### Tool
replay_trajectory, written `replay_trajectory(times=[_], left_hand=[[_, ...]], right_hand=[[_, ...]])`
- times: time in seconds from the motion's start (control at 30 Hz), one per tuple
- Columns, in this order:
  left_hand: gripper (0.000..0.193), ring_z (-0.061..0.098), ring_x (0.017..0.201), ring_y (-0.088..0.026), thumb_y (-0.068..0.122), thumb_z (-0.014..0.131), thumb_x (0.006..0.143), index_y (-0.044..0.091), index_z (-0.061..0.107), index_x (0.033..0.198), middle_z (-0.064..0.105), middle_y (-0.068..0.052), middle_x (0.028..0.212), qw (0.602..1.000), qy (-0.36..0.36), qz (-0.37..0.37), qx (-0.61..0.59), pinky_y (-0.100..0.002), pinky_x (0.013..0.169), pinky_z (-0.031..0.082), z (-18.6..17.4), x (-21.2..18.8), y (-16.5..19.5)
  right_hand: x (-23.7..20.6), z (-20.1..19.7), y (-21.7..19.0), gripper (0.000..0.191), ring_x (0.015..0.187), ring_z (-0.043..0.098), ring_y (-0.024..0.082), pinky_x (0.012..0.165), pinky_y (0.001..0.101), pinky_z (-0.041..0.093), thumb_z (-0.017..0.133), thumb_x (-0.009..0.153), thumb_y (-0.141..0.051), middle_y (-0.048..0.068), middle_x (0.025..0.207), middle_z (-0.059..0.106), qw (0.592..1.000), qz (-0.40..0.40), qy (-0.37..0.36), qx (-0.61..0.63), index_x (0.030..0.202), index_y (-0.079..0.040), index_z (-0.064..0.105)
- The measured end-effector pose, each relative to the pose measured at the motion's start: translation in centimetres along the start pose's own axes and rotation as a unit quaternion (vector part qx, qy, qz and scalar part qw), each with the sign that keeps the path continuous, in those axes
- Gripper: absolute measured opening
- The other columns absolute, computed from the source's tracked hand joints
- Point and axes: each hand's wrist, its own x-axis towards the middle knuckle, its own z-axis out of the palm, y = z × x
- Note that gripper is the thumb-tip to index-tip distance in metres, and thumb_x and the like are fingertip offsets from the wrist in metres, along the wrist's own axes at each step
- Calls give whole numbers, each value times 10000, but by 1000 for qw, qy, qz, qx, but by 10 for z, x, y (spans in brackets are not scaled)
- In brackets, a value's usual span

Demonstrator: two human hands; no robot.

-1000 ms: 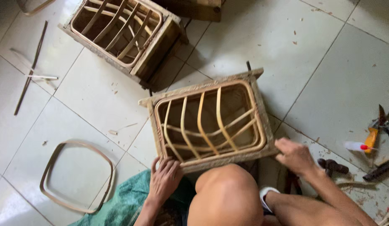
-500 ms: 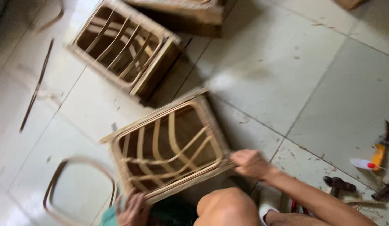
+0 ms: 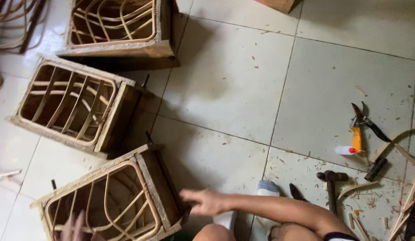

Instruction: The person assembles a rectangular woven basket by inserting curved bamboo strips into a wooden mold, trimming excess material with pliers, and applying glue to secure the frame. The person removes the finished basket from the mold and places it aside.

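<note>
I see the right hand (image 3: 206, 201) at about 6 o'clock in the frame, fingers spread and blurred, not closed around anything; it sits just beside, maybe touching, the right-hand edge of the nearest wooden basket frame (image 3: 111, 201). I can't tell if there's real contact because of motion blur. The left hand (image 3: 73, 227) is at 7 o'clock, cut by the bottom edge, fingers up against the front rim of that same frame; I cannot tell whether it grips or is loose.

The nearest frame lies at 7 o'clock on the tiled floor (image 3: 243, 76), tilted, open face up, with bent rattan strips curving inside. A second frame (image 3: 73, 105) of the same kind sits at 9 o'clock, just beside the first. A third frame (image 3: 120, 27) is at 11 o'clock, partly cut off by the top edge, close to the second.

My forearm runs from 5 o'clock toward the hand. A foot in a pale sock (image 3: 266, 189) shows at 6 o'clock, right behind the arm.

Tools lie at 3 to 4 o'clock, well apart from the frames: a hammer (image 3: 331, 185), a yellow-handled cutter (image 3: 357, 134), a small white bottle with red cap (image 3: 346, 150), and dark pliers (image 3: 297, 193) near the sock. Wood chips are scattered around them. Loose rattan loops (image 3: 17, 20) at 10 o'clock.
</note>
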Motion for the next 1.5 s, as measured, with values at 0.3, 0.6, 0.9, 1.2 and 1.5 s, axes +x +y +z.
replay_trajectory(times=[0.3, 0.6, 0.9, 1.2, 1.5], left_hand=[[510, 612, 1153, -403, 375, 712, 1029, -17, 631, 1346, 668, -248, 1258, 933, 90, 293, -188, -482, 1024, 485, 142, 255, 307], [632, 550, 1103, -464, 524, 677, 937, -36, 576, 1214, 627, -264, 1092, 980, 173, 82, 45, -622, 1035, 325, 252, 432, 419], [415, 551, 1097, -321, 211, 659, 922, 10, 606, 1281, 648, -135, 1108, 917, 328, 224, -10, -523, 1123, 263, 277, 401, 366], [278, 626, 1005, -305, 186, 700, 958, 22, 668, 1180, 674, -143, 977, 929, 153, 323, -96, -534, 1142, 302, 255, 234, 338], [158, 621, 1051, -320, 148, 711, 878, 84, 663, 1014, 694, -129, 1009, 881, -3, 454, -136, -572, 1112, 350, 209, 24, 292]], right_hand=[[-77, -124, 105, 521, 954, 728, 147, 866, 310, 600, 656, 966, -265, 69, 1079, 764, 871, 63, 486, 39, 1430, -63, 531], [-122, -195, 155, 291, 695, 674, 185, 650, 347, 556, 754, 899, -223, 51, 820, 706, 734, 120, 635, -211, 1156, -91, 725], [-117, -179, 160, 345, 828, 663, 176, 751, 349, 542, 770, 885, -256, 44, 899, 677, 753, 40, 618, -222, 1160, -57, 704], [-125, -201, 126, 584, 1047, 672, 200, 830, 331, 575, 772, 863, -160, 88, 1157, 692, 743, 39, 666, -48, 1399, -37, 575], [-196, -193, 6, 834, 1079, 651, 426, 875, 454, 556, 742, 845, -222, 259, 1230, 654, 741, 173, 593, -264, 1561, -29, 358]])
